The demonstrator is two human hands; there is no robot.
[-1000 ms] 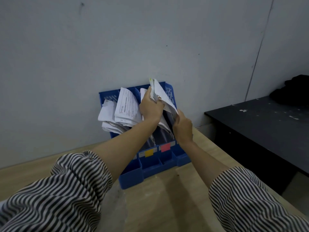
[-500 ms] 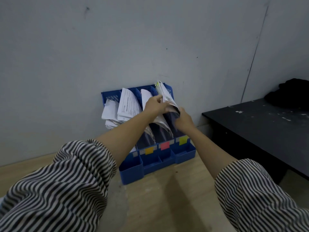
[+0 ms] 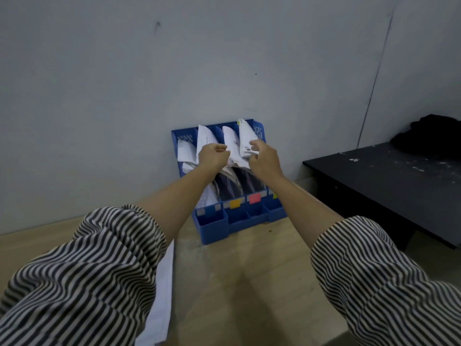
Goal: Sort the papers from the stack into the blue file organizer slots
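Note:
The blue file organizer (image 3: pixel 212 228) stands on the wooden table against the wall, with white papers (image 3: pixel 245 136) leaning in its slots. Yellow and pink tags mark its front. My left hand (image 3: pixel 214 156) hovers in front of the middle slots with its fingers curled and nothing in it. My right hand (image 3: pixel 265 159) is at the right slot, its loosely curled fingertips at the edge of the papers there. The remaining white paper stack (image 3: pixel 161 293) lies on the table at the lower left, partly under my striped left sleeve.
A grey wall rises right behind the organizer. A lower black table (image 3: pixel 389 188) stands to the right with a black bundle (image 3: pixel 436 136) on its far end. The wooden table (image 3: pixel 249 283) stretches between my arms.
The paper bundle that my left hand held by its top now sits in the right slot. My left hand has let go and moved left; both hands have drawn back slightly.

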